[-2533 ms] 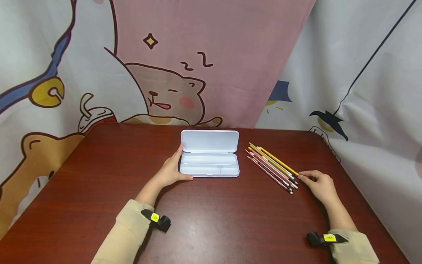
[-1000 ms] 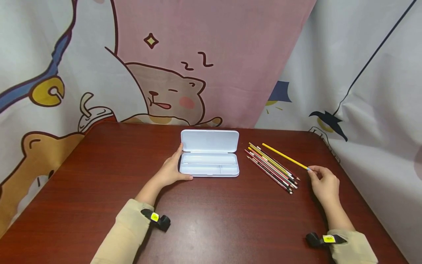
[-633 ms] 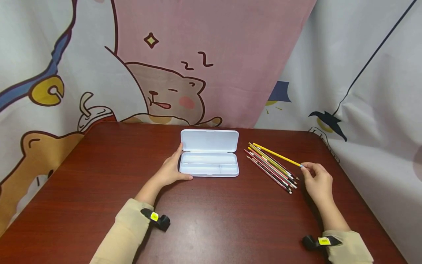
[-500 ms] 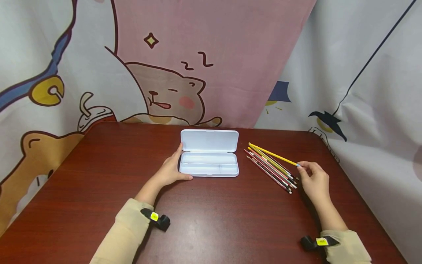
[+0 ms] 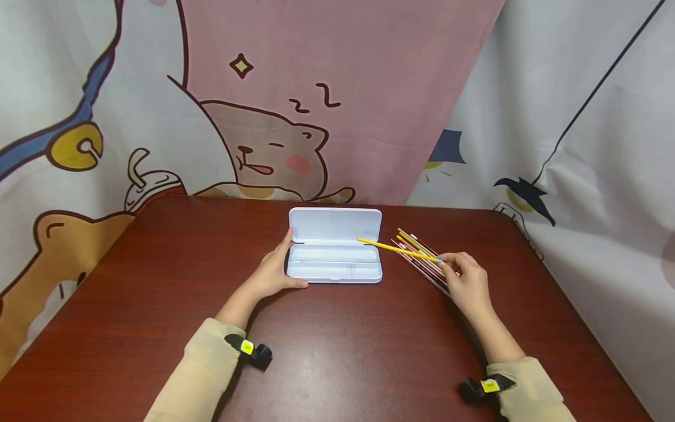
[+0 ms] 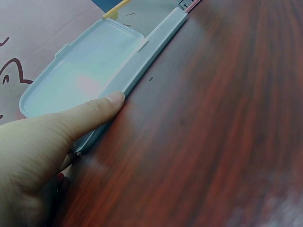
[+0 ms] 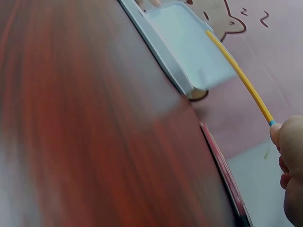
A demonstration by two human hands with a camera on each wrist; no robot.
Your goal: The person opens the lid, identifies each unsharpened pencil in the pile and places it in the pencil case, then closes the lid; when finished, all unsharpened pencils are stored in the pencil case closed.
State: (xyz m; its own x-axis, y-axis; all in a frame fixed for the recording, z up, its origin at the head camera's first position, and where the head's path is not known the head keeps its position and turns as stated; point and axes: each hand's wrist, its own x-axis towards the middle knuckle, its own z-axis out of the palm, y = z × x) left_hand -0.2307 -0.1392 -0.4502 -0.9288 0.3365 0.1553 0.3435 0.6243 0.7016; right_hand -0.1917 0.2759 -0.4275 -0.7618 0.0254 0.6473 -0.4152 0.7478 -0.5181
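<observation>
A white pencil case (image 5: 320,254) lies on the table with its lid (image 5: 335,225) raised; its compartments look bare. My left hand (image 5: 270,273) grips the case's left end, thumb along the front edge, as the left wrist view shows the thumb (image 6: 92,117) there too. Between the thumb and fingers of my right hand (image 5: 469,285) is a yellow pencil (image 5: 396,248), pinched near its blue-banded end. Its far end reaches above the case's right part, clear of it in the right wrist view. Beneath that hand lies a bundle of several pencils (image 5: 416,266), partly hidden.
The reddish-brown table (image 5: 337,351) runs back to a cartoon-printed curtain (image 5: 369,88). Each wrist carries a black camera, one on the left (image 5: 259,355) and one on the right (image 5: 473,389).
My right hand has drawn the yellow pencil off the bundle, then carried it left across the other pencils until its end is over the case. The left hand and case have stayed put.
</observation>
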